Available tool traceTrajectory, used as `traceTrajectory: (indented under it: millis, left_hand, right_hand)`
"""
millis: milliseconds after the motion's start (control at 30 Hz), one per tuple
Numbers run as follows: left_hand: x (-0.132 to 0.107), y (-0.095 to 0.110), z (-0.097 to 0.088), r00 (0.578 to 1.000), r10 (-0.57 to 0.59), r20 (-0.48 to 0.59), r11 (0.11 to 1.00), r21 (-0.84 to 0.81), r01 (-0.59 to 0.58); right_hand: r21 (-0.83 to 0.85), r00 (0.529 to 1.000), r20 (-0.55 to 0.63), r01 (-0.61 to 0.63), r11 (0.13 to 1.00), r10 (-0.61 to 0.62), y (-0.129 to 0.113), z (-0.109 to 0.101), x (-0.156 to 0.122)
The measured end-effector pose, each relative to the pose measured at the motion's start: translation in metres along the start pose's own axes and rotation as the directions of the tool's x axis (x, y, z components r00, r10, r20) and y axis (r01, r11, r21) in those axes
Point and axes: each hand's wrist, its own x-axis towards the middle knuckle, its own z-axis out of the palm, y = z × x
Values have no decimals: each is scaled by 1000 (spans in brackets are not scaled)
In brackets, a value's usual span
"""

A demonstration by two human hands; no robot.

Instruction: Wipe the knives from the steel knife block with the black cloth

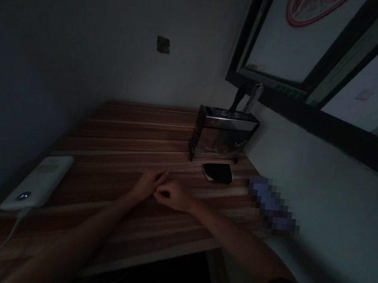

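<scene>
The room is dim. Both my hands meet over the middle of a striped wooden table (pixel 114 132). My left hand (pixel 146 184) lies low on the wood with its fingers stretched forward toward the right hand. My right hand (pixel 172 196) is curled, its fingertips pinched together against the left hand's fingers. What the pinch holds, if anything, is too dark to make out. A small dark flat card or pouch (pixel 218 172) lies just beyond the hands.
A shiny metal box-shaped holder (pixel 221 135) with handles sticking out stands at the back right by the wall. A white power bank (pixel 38 182) with a cable lies at the table's left. A blurred object (pixel 273 208) rests at the right edge. A dark-framed window (pixel 311 46) is above.
</scene>
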Motion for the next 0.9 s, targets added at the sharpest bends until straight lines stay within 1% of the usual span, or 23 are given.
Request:
traceTrajectory:
  millis: [233, 900]
  left_hand:
    - [-1, 3, -2, 1000, 4, -18, 1000, 2, -4]
    - [-2, 1, 0, 999, 17, -41, 1000, -1, -17]
  right_hand:
    - [-15, 1000, -7, 3, 1000, -4, 2, 2, 0]
    - [-35, 1000, -3, -14, 999, 14, 3, -3, 1]
